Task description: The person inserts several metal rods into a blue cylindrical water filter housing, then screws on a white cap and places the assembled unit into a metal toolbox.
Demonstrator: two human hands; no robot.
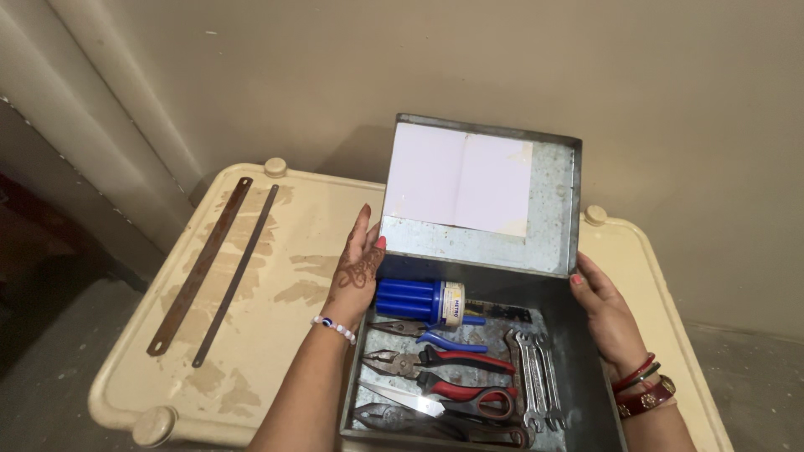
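A grey metal toolbox (578, 368) sits open at the lower centre of the frame on a cream plastic table (276, 335), its hinged lid (553, 243) standing upright with one pale sheet of paper (459, 177) stuck inside it. The left hand (358, 268) lies flat against the box's left edge at the lid's lower corner, fingers straight and together, thumb touching the lid; it grips nothing. The right hand (605, 314) rests against the right wall of the box, fingers loosely extended and closed on nothing.

Inside the box, counted: one blue cylindrical container (417, 300) at the top left; one pair of blue-handled pliers (435, 335) below it; two red-handled pliers (444, 362), stacked one under the other; one dark-handled plier-like tool (419, 423) along the bottom edge; one pair of scissors (435, 404) with a red-and-black handle. At the right of these lie three open-ended spanners (532, 377), side by side and touching.

At the left of the frame, well apart from the box, two hacksaw blades (219, 264) lie on the table, nearly parallel, one rusty and wider, one darker and thinner.
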